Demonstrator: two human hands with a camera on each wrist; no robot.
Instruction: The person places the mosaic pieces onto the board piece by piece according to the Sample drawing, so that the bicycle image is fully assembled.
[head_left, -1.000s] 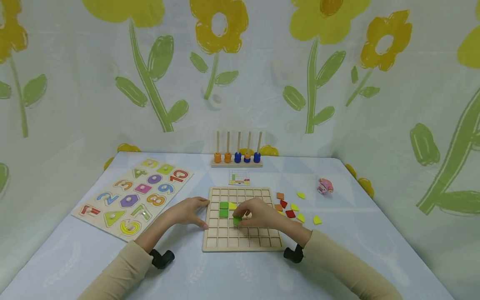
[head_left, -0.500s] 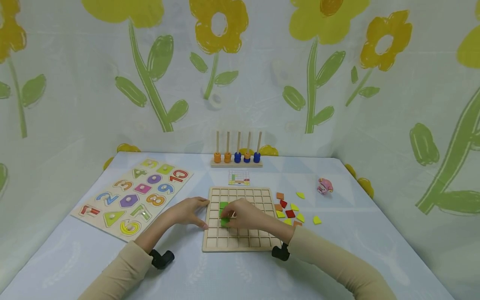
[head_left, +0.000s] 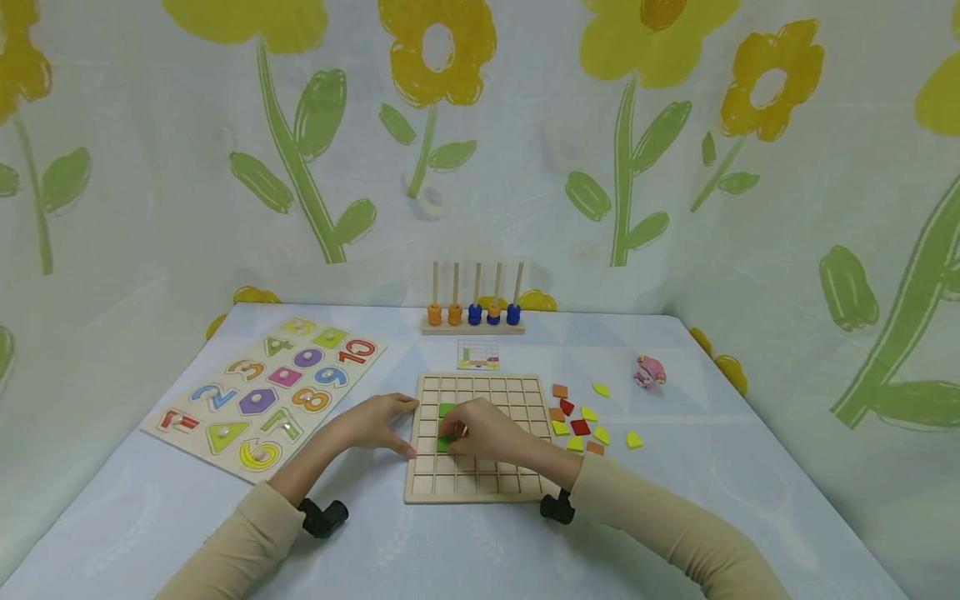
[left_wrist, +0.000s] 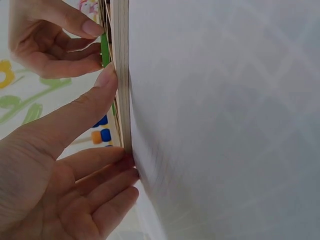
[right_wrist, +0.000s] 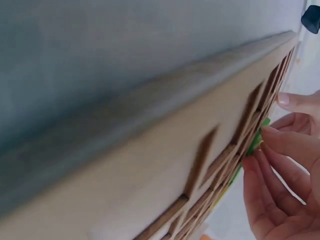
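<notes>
My right hand [head_left: 480, 431] pinches a green square tile [head_left: 444, 445] between thumb and fingertips, low over the left part of the wooden grid board [head_left: 480, 487]. In the left wrist view that green tile [left_wrist: 105, 51] stands at the board's face between the fingertips. Another green tile [head_left: 446, 409] lies in a cell just beyond it, partly covered by the hand. My left hand [head_left: 375, 423] rests at the board's left edge, thumb and fingers spread along it and touching the side. Fingers hide the cells to the right of the green tiles.
Loose orange, red [head_left: 580, 427] and yellow tiles lie right of the board. A printed pattern card [head_left: 477, 356] sits beyond it, before a peg abacus [head_left: 474, 327]. A number-and-shape puzzle [head_left: 270, 400] lies at left, a pink figurine [head_left: 649, 372] at right.
My right hand has moved left across the board with the green tile and lowered it beside the column of green tiles. My left hand has stayed at the board's edge.
</notes>
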